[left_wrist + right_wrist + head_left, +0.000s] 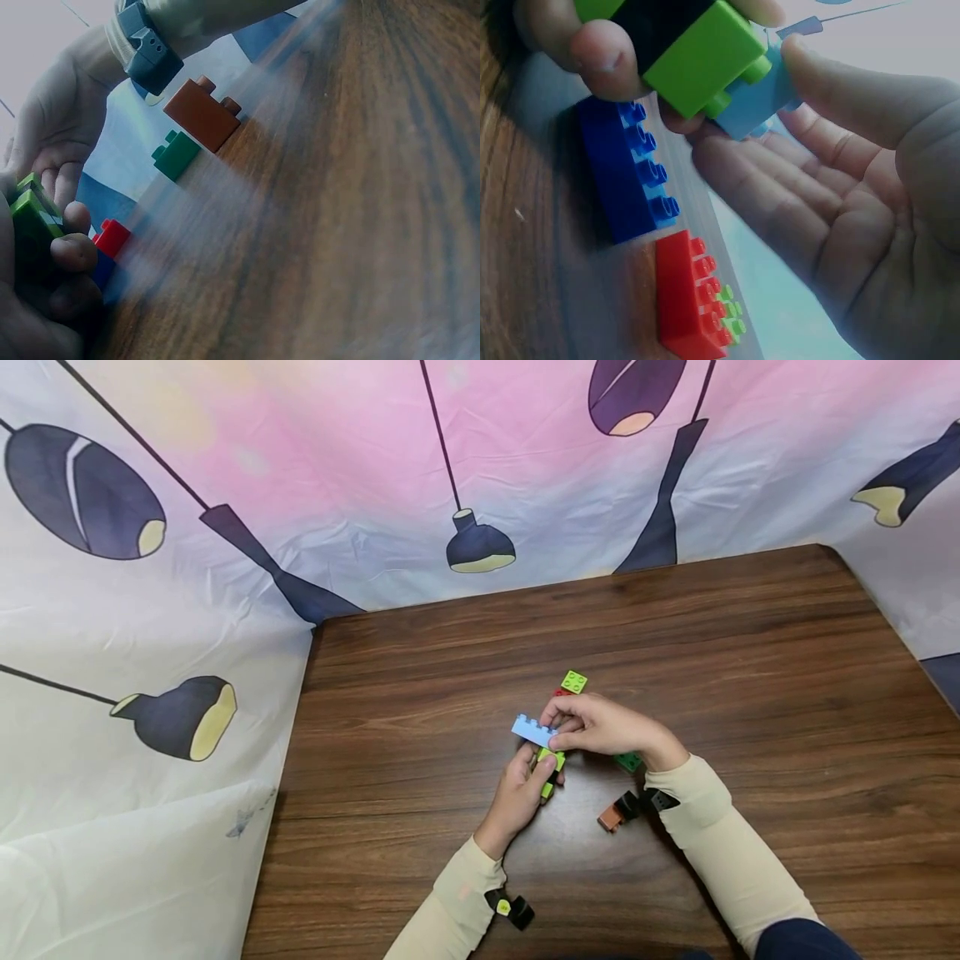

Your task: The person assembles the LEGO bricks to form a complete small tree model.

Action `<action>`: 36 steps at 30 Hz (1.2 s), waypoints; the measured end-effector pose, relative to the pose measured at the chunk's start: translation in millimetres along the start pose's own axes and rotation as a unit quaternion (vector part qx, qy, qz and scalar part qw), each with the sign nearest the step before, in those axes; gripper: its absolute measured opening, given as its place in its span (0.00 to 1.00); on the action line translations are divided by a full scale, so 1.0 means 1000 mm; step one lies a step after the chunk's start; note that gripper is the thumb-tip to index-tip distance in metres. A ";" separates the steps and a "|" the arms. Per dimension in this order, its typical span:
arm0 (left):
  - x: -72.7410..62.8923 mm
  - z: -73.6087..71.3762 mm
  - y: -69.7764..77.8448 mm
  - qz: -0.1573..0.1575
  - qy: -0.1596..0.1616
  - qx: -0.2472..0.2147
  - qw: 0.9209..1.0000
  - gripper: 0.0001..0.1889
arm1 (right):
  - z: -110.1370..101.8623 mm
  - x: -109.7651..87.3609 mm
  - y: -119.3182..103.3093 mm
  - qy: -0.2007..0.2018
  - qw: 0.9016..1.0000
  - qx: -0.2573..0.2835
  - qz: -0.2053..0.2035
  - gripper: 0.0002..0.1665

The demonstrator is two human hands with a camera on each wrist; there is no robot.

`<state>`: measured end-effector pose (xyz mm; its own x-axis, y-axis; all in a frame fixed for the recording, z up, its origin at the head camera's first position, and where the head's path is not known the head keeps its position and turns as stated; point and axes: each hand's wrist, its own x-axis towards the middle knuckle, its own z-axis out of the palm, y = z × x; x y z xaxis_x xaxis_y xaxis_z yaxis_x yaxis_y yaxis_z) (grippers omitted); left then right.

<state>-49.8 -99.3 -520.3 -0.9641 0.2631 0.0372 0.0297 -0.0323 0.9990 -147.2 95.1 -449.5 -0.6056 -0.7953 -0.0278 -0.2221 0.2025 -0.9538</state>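
My left hand (517, 793) grips a small stack of toy building bricks in front of me, with lime green bricks (705, 64) at both ends and a black brick (671, 30) between them. Its thumb lies along the stack in the head view. My right hand (611, 727) pinches one end of a long light blue brick (532, 728) between thumb and fingers. In the head view the light blue brick crosses the far end of the stack, studs facing away. From the right wrist, it shows right behind the studs of the lime green brick.
On the wooden table (390, 810), a dark blue brick (611, 172) and a red brick (679, 300) lie beyond the hands, with a lime green brick (574, 682) by the red one. Near the right forearm are a green brick (628, 762) and a brown brick (611, 817).
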 end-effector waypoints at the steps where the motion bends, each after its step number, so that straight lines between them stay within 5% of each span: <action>1: 0.000 0.000 0.000 -0.002 0.001 0.000 1.000 0.16 | 0.000 0.000 0.000 0.003 1.000 -0.011 0.000 0.10; 10: -0.002 -0.001 -0.002 -0.004 -0.004 0.027 1.000 0.18 | 0.002 -0.004 -0.011 0.023 0.996 -0.090 0.004 0.10; 18: -0.002 0.000 0.000 0.000 -0.001 0.038 0.999 0.16 | 0.001 -0.003 -0.010 0.019 0.996 -0.092 -0.004 0.10; 27: -0.001 0.001 -0.002 0.009 0.004 0.040 0.999 0.15 | -0.001 0.000 -0.001 0.006 0.999 -0.034 -0.003 0.09; 36: -0.002 0.000 -0.003 0.013 0.001 0.041 0.999 0.15 | 0.001 -0.001 -0.006 0.009 0.999 -0.052 -0.011 0.09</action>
<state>-48.1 -100.1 -523.2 -0.9629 0.2620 0.0640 0.0768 0.0389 0.9963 -144.4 94.3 -443.8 -0.6125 -0.7905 -0.0015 -0.3126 0.2439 -0.9180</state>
